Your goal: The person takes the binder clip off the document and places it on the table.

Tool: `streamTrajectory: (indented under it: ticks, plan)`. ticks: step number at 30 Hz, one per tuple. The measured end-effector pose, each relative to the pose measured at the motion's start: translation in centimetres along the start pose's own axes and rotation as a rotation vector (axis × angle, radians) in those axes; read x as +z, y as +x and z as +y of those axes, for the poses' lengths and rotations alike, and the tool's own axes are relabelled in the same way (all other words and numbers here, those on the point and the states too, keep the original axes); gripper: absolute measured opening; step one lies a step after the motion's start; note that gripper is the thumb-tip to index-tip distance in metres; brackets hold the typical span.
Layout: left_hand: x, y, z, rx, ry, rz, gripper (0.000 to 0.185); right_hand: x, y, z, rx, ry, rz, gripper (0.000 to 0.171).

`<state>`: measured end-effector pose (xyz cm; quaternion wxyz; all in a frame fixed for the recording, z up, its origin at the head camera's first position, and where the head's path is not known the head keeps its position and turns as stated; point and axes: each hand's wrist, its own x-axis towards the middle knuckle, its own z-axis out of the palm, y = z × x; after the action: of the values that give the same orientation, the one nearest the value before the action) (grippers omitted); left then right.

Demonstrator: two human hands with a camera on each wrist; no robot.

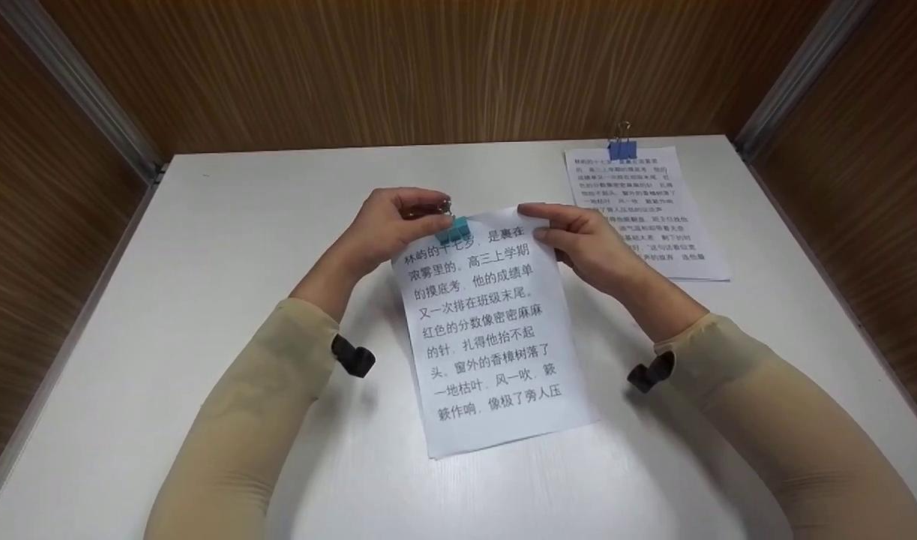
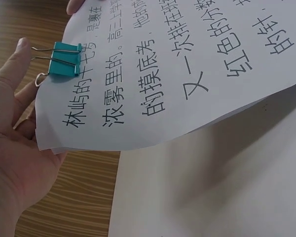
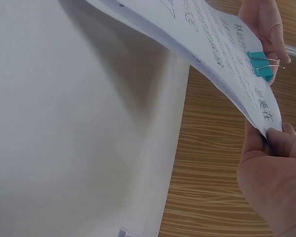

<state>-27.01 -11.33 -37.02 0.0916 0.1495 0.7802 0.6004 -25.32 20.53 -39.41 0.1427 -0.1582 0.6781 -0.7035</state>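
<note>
1. White printed sheets [image 1: 492, 330], stacked and covered in large black characters, are lifted at their top edge above a white desk [image 1: 203, 247], their lower edge resting on it.
2. The left hand [image 1: 387, 229] pinches the wire handles of a teal binder clip [image 1: 455, 227] seated on the stack's top edge near the left corner.
3. The right hand [image 1: 582, 244] pinches the top right corner between thumb and fingers, holding the stack level.
4. The paper looks light and floppy, bowing between the two hands; it likely handles best held by its top corners, with the clip squeezed at its handles.
5. A second stack [image 1: 645, 214], fastened with a blue clip [image 1: 621, 148], lies at the desk's far right.
</note>
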Motion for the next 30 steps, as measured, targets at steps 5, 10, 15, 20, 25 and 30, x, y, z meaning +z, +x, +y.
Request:
streamTrajectory:
  ticks: [5, 10, 15, 20, 25, 30]
  plan:
    - [0.4, 0.0, 0.0, 0.009, 0.017, 0.015, 0.038, -0.1, -0.2, 0.0, 0.008, -0.009, 0.011, 0.044]
    - [0.6, -0.1, 0.1, 0.014, 0.039, 0.01, 0.036, -0.1, -0.2, 0.1, 0.005, -0.032, 0.013, 0.044]
    - [0.5, -0.1, 0.0, 0.034, 0.037, 0.03, 0.033, -0.1, 0.1, 0.4, 0.0, -0.056, 0.009, 0.044]
    - [-0.4, -0.4, 0.0, 0.035, 0.015, 0.108, 0.035, -0.1, 0.3, 0.9, 0.024, -0.091, 0.006, 0.044]
    - [-1.7, -0.8, 0.0, 0.029, 0.006, 0.142, 0.036, -0.6, 0.3, 1.1, 0.047, -0.112, 0.03, 0.045]
    - [-3.4, -1.6, -0.2, 0.002, 0.018, 0.169, 0.037, -1.2, 0.4, 1.1, 0.062, -0.136, 0.051, 0.045]
